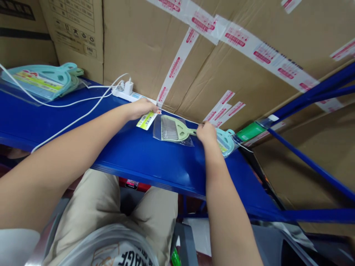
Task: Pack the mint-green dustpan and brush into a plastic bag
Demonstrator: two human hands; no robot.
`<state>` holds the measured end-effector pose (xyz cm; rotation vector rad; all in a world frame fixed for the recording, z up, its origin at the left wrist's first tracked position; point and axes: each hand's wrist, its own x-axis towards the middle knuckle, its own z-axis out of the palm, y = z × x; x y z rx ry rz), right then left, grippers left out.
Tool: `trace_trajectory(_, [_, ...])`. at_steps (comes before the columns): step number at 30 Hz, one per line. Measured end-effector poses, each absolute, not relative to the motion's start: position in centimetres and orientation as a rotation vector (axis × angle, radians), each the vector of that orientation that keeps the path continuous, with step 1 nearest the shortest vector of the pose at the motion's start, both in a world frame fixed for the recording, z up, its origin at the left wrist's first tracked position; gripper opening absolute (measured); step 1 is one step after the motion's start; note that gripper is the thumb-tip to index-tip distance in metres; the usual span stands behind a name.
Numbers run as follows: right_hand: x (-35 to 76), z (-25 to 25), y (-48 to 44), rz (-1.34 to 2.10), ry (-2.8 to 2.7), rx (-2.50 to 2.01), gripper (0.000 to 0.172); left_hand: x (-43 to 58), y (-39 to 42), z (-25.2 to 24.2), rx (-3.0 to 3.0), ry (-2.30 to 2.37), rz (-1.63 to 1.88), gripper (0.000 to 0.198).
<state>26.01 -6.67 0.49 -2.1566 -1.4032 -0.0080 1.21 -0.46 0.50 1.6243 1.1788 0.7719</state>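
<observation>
My left hand (142,107) is closed on a yellow-and-white printed card (146,120), its fingers pinching the upper edge. Just right of the card, a pale green hand brush (181,130) with clear bristles lies flat on the blue shelf (149,159), in or on a clear plastic bag (157,129). Its handle points right, and its tip ends under my right hand (206,132), whose fingers are curled around it. Partly hidden behind that hand is a light blue dustpan (226,140) with a yellow label.
Light blue dustpan sets (59,79) in plastic lie at far left. A white power strip (122,94) with plugs and white cables (85,99) runs along the back. Large taped cardboard boxes (133,48) stand behind. A green roll-like item (251,131) rests near the blue rack frame (307,153).
</observation>
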Motion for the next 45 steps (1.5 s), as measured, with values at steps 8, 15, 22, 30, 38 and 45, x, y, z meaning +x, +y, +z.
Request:
trace_trajectory(8, [17.1, -1.2, -7.3, -0.187, -1.963, -1.960, 0.019, 1.3, -0.8, 0.0, 1.565, 1.113, 0.748, 0.035])
trace_trajectory(15, [18.0, -1.8, -6.6, -0.041, -1.861, -1.995, 0.013, 0.8, -0.3, -0.5, 1.601, 1.124, 0.769, 0.039])
trace_trajectory(22, [18.7, -1.5, -6.7, 0.193, -1.692, -1.878, 0.013, 1.2, -0.5, -0.9, 1.618, 1.012, 0.640, 0.041])
trace_trajectory(30, [19.2, -1.4, -6.7, 0.333, -1.611, -1.816, 0.012, 1.9, -1.0, -1.1, 1.576, 0.932, 0.535, 0.014])
trace_trajectory(38, [19.3, -1.5, -6.6, 0.408, -1.592, -1.752, 0.014, 2.6, -0.2, -1.9, 1.527, 0.862, 0.602, 0.029])
trace_trajectory(45, [19.4, -1.5, -6.4, 0.455, -1.569, -1.750, 0.014, 3.8, -0.9, -1.6, 1.463, 0.981, 0.690, 0.047])
